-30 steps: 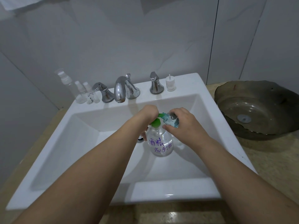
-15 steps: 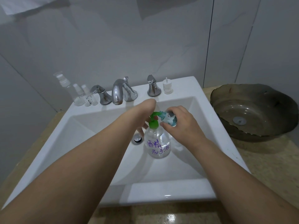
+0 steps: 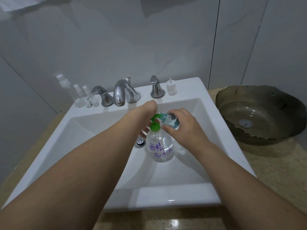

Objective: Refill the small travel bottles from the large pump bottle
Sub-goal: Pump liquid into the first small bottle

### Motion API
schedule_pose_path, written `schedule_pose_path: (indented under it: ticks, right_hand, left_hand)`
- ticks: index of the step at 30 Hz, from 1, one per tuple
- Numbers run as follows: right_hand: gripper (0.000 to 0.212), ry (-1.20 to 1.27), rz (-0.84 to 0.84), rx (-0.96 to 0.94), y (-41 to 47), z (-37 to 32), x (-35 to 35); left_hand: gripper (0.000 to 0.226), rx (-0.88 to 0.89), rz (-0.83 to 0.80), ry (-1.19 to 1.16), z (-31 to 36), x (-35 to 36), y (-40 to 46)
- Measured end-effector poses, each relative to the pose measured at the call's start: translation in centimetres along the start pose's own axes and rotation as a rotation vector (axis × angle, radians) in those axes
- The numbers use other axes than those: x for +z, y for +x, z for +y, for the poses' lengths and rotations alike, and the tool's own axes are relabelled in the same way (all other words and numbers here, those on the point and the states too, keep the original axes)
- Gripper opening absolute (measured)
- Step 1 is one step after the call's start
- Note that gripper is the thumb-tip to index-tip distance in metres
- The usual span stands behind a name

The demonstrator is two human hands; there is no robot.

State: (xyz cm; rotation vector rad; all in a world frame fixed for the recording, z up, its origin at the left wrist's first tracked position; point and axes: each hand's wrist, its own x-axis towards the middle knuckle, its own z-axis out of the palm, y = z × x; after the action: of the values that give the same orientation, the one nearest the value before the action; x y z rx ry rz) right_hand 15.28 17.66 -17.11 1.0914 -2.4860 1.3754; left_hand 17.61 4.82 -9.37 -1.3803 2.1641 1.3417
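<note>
A clear pump bottle (image 3: 160,147) with a green pump head and purple handwriting stands in the white sink basin (image 3: 93,146). My left hand (image 3: 146,113) rests on top of the green pump, fingers curled down over it. My right hand (image 3: 184,128) grips a small travel bottle (image 3: 170,121) holding bluish liquid, tilted on its side with its mouth at the pump's green spout. Three more small clear spray bottles (image 3: 83,97) stand on the sink ledge at the back left.
A chrome faucet (image 3: 123,92) with two handles lines the back ledge, and a small white cap (image 3: 171,87) sits to its right. The drain plug (image 3: 140,142) lies left of the pump bottle. A dark glass bowl (image 3: 259,113) sits on the stone counter to the right.
The view has shifted slightly and both hands with the bottles appear a little lower. The grips are unchanged and the travel bottle stays at the spout.
</note>
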Motion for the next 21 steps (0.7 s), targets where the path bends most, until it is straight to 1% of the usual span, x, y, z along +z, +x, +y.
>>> schedule_pose_path:
  ticks: [5,7,13,18,21]
  right_hand:
    - [0.04,-0.001,0.001,0.014,0.0,0.1,-0.1]
    - [0.041,-0.011,-0.021,0.037,0.2,0.2,-0.1]
    - [0.042,-0.021,-0.08,0.077,0.1,0.3,0.1]
    - [0.04,-0.048,-0.075,0.064,0.2,0.2,-0.1]
    - [0.04,-0.062,-0.045,0.056,0.2,0.3,-0.2]
  left_hand:
    - [0.04,0.015,0.059,0.02,0.0,0.5,-0.2]
    - [0.035,0.029,0.042,-0.014,0.2,0.9,0.2]
    - [0.037,0.043,0.019,0.016,-0.4,1.2,0.2]
    - [0.034,0.078,0.007,0.002,0.0,1.2,-0.2]
    - [0.028,0.076,0.016,-0.062,0.2,1.4,-0.4]
